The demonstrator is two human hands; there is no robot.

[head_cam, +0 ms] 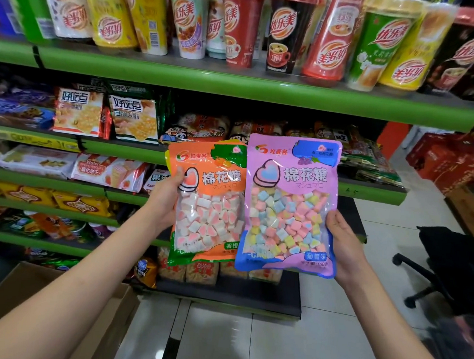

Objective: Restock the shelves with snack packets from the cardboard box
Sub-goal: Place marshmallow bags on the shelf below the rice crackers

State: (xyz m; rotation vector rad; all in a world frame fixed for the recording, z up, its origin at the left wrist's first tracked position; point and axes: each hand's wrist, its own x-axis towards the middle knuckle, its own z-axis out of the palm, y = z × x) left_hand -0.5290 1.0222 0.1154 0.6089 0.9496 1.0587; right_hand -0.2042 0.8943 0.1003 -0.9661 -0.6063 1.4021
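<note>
My left hand (164, 200) grips the left edge of an orange marshmallow packet (212, 205) with pink and white pieces showing through its window. My right hand (342, 247) holds the right edge of a purple marshmallow packet (289, 204) filled with pastel pieces. Both packets are upright, side by side, in front of the green shelves (236, 85), with the purple one overlapping the orange one's right edge. The cardboard box (42, 300) sits open at the lower left, partly hidden by my left forearm; its contents are out of sight.
Milk tea cups (242, 27) fill the top shelf. Biscuit and wafer packs (79, 114) line the shelves at left. Snack bags (370, 162) lie on the shelf at right. A black swivel chair (447, 261) and red cartons (447, 164) stand at the right on the tiled floor.
</note>
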